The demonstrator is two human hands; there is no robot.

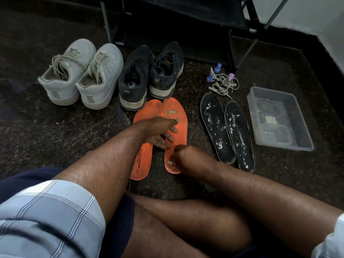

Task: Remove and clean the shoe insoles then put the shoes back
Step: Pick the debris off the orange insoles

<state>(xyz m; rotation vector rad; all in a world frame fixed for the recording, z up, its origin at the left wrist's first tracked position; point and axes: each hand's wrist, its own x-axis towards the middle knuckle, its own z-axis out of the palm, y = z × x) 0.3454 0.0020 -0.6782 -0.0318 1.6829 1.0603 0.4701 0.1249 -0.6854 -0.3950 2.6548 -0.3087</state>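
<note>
occl: orange insoles (179, 116) mid under hands | rack (186, 19) top cut off | tub (305, 144) contents unclear

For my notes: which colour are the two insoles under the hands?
Orange insoles, best seen in the head view.

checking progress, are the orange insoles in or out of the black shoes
Out. Both orange insoles lie flat on the floor in front of the black shoes.
</note>
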